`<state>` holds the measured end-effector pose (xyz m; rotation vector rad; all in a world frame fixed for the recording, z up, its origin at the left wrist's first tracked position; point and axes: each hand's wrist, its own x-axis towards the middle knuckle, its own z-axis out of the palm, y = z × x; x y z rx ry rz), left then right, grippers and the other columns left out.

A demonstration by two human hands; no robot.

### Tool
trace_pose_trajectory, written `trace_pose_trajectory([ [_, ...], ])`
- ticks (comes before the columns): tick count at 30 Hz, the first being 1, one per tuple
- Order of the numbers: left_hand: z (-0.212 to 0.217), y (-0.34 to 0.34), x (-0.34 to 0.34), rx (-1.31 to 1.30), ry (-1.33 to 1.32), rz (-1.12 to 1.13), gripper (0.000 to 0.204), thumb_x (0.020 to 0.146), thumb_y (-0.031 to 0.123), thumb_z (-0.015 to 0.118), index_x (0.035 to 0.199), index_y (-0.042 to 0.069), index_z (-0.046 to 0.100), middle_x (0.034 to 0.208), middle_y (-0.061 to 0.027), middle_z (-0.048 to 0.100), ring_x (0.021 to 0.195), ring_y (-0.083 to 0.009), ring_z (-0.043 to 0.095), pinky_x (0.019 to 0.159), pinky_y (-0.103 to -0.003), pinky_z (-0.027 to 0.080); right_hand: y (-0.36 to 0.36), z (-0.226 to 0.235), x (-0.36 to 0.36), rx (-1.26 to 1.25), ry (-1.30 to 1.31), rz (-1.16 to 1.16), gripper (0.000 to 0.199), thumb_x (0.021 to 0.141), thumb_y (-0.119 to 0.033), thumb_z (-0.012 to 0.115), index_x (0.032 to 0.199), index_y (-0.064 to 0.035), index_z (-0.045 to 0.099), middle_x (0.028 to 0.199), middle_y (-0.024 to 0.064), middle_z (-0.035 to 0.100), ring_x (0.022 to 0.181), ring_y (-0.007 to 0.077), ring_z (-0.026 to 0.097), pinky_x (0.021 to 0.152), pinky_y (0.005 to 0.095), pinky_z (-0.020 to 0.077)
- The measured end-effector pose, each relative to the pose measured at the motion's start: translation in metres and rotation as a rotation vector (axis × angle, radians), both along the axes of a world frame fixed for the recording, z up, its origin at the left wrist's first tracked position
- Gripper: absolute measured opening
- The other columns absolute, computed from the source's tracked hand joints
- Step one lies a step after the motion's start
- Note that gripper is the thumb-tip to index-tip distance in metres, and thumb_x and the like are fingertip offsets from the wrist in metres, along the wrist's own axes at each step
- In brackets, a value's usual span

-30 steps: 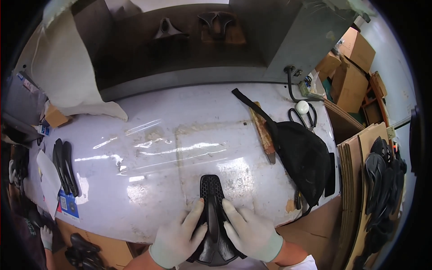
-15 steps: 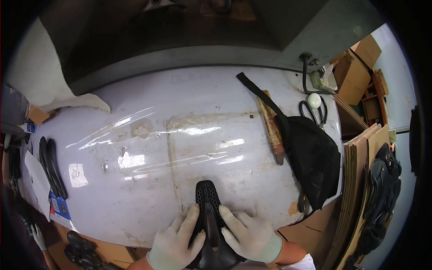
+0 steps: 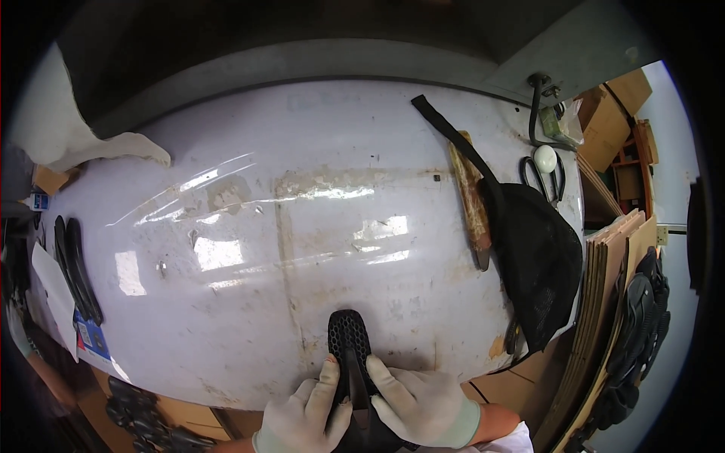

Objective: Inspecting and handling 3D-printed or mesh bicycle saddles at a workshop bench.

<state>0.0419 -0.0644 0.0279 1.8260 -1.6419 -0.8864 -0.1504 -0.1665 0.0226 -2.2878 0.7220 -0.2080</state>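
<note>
Black bicycle saddle (image 3: 347, 328), nose over the near edge of the worktop (image 3: 226, 332): fingers of the left hand (image 3: 306, 405) and right hand (image 3: 424, 404) grip its flanks. Probably light, stiff-shelled, slightly slick; best held from both sides.

Black fabric (image 3: 540, 260), its strap (image 3: 440, 124) across a brown-handled tool (image 3: 472, 208), scissors (image 3: 561, 181) nearby.

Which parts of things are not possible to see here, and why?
Head view: near end of the black piece, cut by lower edge; its sides, behind left hand and right hand.
Head view: tips of the scissors, hidden by black cloth.
Head view: top of grey housing, beyond upper edge.
</note>
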Motion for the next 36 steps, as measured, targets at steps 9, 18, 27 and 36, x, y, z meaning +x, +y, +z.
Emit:
trace_pose_trajectory([
  [9, -0.004, -0.006, -0.010, -0.117, -0.275, 0.034, 0.057, 0.090, 0.021, 0.071, 0.140, -0.002, 0.059, 0.109, -0.0252, 0.071, 0.080, -0.0327, 0.072, 0.062, -0.041, 0.059, 0.015, 0.005, 0.008, -0.024, 0.098, -0.040, 0.069, 0.087, -0.014, 0.070, 0.146, 0.0119, 0.047, 0.099, 0.0180, 0.069, 0.079, 0.0284, 0.070, 0.073, 0.0375, 0.0553],
  [18, -0.012, -0.006, -0.009, 0.020, -0.275, -0.010, 0.067, 0.083, 0.016, 0.077, 0.140, -0.010, 0.052, 0.081, -0.0174, 0.069, 0.058, -0.0296, 0.068, 0.049, -0.039, 0.051, 0.011, 0.004, 0.009, -0.322, 0.246, 0.064, 0.057, 0.093, -0.025, 0.067, 0.135, 0.0118, 0.058, 0.070, 0.0034, 0.054, 0.052, 0.0158, 0.057, 0.046, 0.0310, 0.0461],
  [27, -0.012, -0.026, -0.010, 0.127, -0.320, -0.071, 0.063, 0.092, 0.020, 0.066, 0.150, 0.004, 0.050, 0.086, -0.0173, 0.070, 0.064, -0.0348, 0.068, 0.058, -0.045, 0.054, 0.011, -0.004, -0.001, -0.223, 0.086, -0.031, 0.055, 0.094, -0.023, 0.068, 0.137, 0.0081, 0.057, 0.082, 0.0090, 0.059, 0.063, 0.0228, 0.063, 0.056, 0.0363, 0.0522],
  [36, -0.021, -0.026, -0.008, 0.114, -0.152, 0.018, 0.059, 0.091, 0.013, 0.065, 0.149, 0.009, 0.054, 0.080, -0.0249, 0.069, 0.067, -0.0409, 0.068, 0.065, -0.047, 0.054, 0.025, -0.014, -0.070, 0.284, -0.360, 0.217, 0.056, 0.081, -0.032, 0.087, 0.133, -0.0180, 0.071, 0.157, 0.0320, 0.037, 0.125, 0.0475, 0.056, 0.106, 0.0501, 0.0461],
])
